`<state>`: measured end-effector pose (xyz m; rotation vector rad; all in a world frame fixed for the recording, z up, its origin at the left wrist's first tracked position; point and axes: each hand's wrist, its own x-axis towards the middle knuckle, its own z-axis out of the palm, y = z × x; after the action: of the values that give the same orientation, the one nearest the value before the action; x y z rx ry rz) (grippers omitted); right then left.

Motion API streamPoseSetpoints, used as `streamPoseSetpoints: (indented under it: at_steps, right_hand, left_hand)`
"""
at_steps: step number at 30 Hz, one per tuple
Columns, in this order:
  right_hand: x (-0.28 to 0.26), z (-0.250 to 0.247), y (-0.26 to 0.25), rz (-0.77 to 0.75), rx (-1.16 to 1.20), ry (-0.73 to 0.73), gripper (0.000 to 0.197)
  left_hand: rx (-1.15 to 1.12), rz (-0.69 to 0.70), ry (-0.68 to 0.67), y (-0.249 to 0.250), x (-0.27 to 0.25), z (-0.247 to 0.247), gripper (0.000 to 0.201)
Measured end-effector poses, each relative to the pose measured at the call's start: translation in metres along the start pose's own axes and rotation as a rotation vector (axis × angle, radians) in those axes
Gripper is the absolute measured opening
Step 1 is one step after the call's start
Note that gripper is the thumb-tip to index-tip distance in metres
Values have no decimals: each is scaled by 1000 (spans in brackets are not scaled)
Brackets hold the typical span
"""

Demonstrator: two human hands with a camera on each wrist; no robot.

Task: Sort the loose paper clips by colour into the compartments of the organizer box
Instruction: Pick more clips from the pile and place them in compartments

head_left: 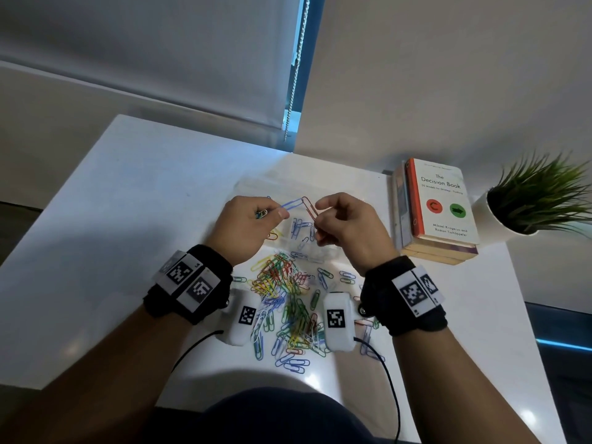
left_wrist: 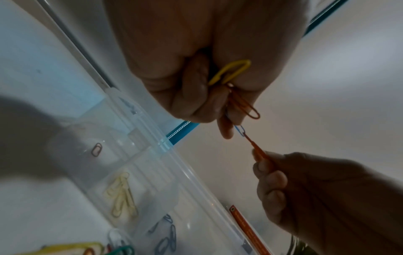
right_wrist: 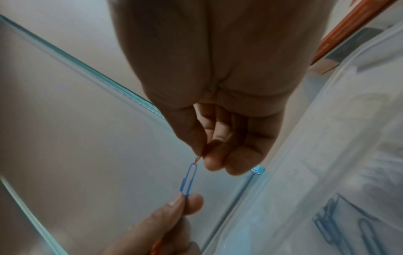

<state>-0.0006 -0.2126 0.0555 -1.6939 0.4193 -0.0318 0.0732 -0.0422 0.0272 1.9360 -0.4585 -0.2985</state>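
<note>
Both hands are raised over the clear organizer box. My left hand pinches a blue clip, seen also as blue clip, and keeps a yellow clip and an orange clip tucked in its curled fingers. My right hand pinches a red clip, seen as red clip. The blue and red clips are hooked together end to end between the hands. A pile of mixed clips lies on the white table near my wrists. Compartments hold yellow clips and blue clips.
A stack of books lies right of the box, with a potted plant beyond it. The white table ends at a wall; a blind chain hangs at the back. Wrist cables trail toward me.
</note>
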Motion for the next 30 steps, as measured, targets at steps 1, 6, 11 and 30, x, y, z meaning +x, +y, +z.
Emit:
streamPoseSetpoints:
  at_steps: [1, 6, 11, 30]
  right_hand:
    - [-2, -2, -1, -6, 29, 19, 14]
    - [-11, -4, -7, -8, 146, 73, 17]
    - [-14, 0, -9, 1, 67, 142, 21]
    - [-17, 9, -10, -43, 73, 256, 17]
  left_hand:
    - [-14, -1, -6, 1, -1, -1, 14]
    - [-15, 28, -1, 5, -8, 0, 15]
    - [7, 59, 13, 14, -13, 8, 15]
    - [-2, 120, -83, 17, -23, 18, 11]
